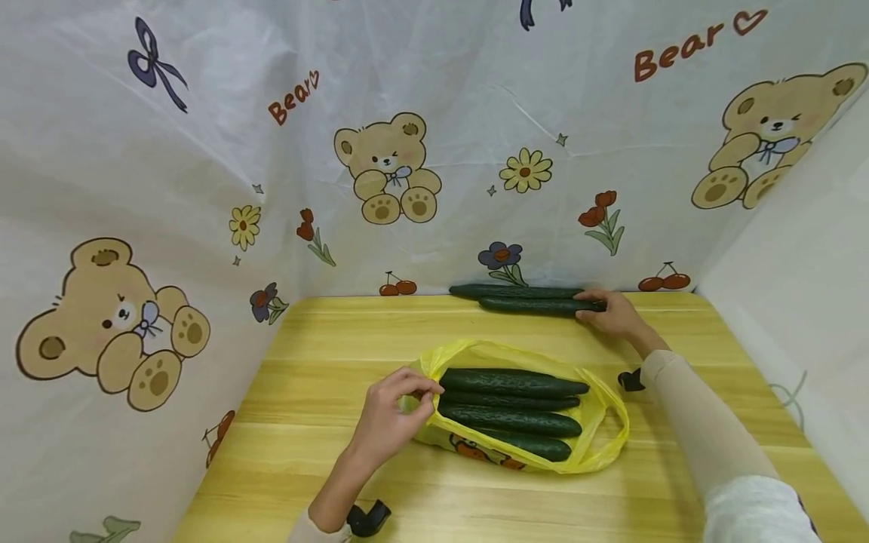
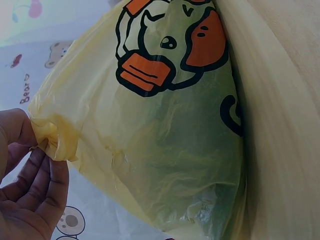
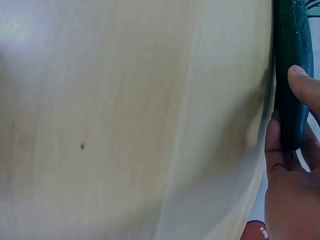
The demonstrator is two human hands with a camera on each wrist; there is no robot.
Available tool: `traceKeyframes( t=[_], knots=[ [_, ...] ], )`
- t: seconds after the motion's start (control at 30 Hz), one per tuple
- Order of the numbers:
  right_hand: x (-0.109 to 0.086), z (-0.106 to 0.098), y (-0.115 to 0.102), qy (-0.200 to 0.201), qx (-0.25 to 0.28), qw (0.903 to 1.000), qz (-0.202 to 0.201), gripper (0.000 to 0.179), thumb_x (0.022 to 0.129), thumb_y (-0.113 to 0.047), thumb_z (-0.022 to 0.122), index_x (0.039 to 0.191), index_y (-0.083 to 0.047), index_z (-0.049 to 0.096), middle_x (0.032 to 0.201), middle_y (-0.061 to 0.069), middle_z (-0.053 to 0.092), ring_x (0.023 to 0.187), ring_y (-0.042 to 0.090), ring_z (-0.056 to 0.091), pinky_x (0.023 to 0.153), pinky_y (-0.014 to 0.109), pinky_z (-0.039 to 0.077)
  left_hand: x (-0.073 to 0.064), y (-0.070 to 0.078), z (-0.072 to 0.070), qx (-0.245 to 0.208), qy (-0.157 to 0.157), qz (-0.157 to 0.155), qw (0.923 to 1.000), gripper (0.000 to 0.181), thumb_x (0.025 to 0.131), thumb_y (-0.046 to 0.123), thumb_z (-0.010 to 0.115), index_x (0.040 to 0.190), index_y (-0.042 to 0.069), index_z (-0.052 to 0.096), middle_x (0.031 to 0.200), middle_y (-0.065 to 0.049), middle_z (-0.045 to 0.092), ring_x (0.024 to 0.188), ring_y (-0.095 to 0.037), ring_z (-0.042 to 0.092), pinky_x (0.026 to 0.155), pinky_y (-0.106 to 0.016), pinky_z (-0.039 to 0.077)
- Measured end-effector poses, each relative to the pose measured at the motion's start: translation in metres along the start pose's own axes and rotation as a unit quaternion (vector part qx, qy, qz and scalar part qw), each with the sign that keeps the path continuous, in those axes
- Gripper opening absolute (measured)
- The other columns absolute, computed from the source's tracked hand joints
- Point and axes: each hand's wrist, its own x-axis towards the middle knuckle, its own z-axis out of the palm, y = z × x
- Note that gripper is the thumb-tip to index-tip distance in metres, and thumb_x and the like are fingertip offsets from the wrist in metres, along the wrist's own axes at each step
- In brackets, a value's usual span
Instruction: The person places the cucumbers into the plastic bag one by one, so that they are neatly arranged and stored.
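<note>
My left hand [image 1: 392,407] pinches the left edge of a yellow plastic bag [image 1: 600,460], its film bunched between thumb and fingers in the left wrist view. The bag lies on its side with its mouth spread, and several dark green cucumbers [image 1: 512,418] lie side by side in it. At the back of the table, my right hand [image 1: 616,317] grips the right end of a cucumber [image 1: 532,306]. The right wrist view shows the thumb on top of this cucumber [image 3: 292,45] and fingers around its tip. Another cucumber [image 1: 505,291] lies just behind it, along the wall.
The wooden table [image 1: 326,422] meets a white cloth backdrop [image 1: 468,136] printed with bears and flowers, at the back and left. A white wall [image 1: 808,302] stands on the right. One loop of the bag handle [image 1: 621,422] sticks out to the right.
</note>
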Motion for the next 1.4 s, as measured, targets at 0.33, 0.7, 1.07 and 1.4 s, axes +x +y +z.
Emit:
traceKeyframes(
  t=[0.33, 0.7, 1.07, 1.4],
  knots=[
    [-0.016, -0.006, -0.018, 0.006, 0.026, 0.9994, -0.020, 0.050, 0.108, -0.026, 0.067, 0.151, -0.003, 0.056, 0.167, 0.031, 0.040, 0.157, 0.056, 0.030, 0.124, 0.076, 0.028, 0.003, 0.001, 0.000, 0.001, -0.003, -0.005, 1.0000, 0.033, 0.095, 0.000, 0.072, 0.102, 0.031, 0.081, 0.099, 0.013, 0.074, 0.083, -0.001, 0.068, 0.068, -0.039, 0.062],
    [-0.031, -0.003, -0.039, 0.016, 0.024, 0.9988, -0.039, 0.052, 0.111, -0.035, 0.061, 0.152, -0.004, 0.054, 0.162, 0.031, 0.045, 0.148, 0.055, 0.042, 0.118, 0.074, 0.036, 0.000, 0.002, 0.002, -0.010, -0.007, -0.017, 0.9998, 0.034, 0.095, -0.001, 0.072, 0.102, 0.032, 0.081, 0.100, 0.013, 0.074, 0.084, -0.001, 0.069, 0.071, -0.042, 0.064],
    [-0.056, -0.006, -0.043, 0.065, 0.027, 0.9969, -0.034, 0.048, 0.113, -0.030, 0.057, 0.153, -0.004, 0.052, 0.157, 0.030, 0.051, 0.100, 0.032, 0.060, 0.085, 0.041, 0.048, -0.004, 0.001, 0.003, -0.011, 0.000, -0.014, 0.9999, 0.038, 0.095, -0.002, 0.072, 0.102, 0.034, 0.081, 0.099, 0.014, 0.073, 0.083, -0.001, 0.068, 0.071, -0.031, 0.062],
    [-0.082, -0.021, -0.041, 0.100, 0.073, 0.9893, -0.078, 0.044, 0.112, -0.019, 0.058, 0.149, 0.004, 0.054, 0.134, 0.028, 0.061, 0.093, 0.004, 0.059, 0.073, 0.018, 0.050, -0.002, 0.004, 0.001, -0.011, -0.001, -0.019, 0.9998, 0.037, 0.095, -0.002, 0.072, 0.101, 0.033, 0.081, 0.098, 0.013, 0.073, 0.082, 0.000, 0.067, 0.070, -0.037, 0.063]
  ],
)
